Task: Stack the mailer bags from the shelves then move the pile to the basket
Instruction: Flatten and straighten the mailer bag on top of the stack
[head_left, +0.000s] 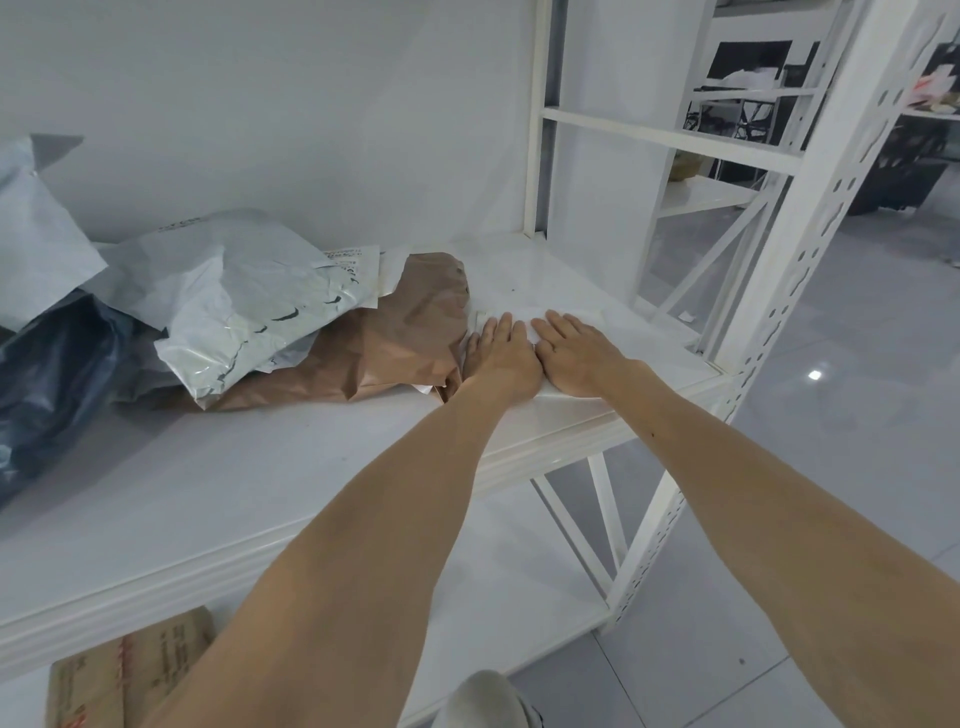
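A flat white mailer bag (582, 317) lies on the white shelf (260, 467) near its right end. My left hand (501, 358) and my right hand (579, 353) lie side by side on it, palms down, fingers straight and pressing it flat. To the left is a heap of bags: a brown paper mailer (400, 338) touches my left hand, a white plastic mailer (260, 317) lies on top of it, a dark blue-black bag (52, 384) sits further left, and another white bag (36, 244) leans at the far left edge.
The white metal upright (810, 234) of the rack stands right of my hands, with the back post (537, 119) behind. A lower shelf (519, 571) holds a cardboard box (130, 675). Grey tiled floor (857, 415) lies to the right.
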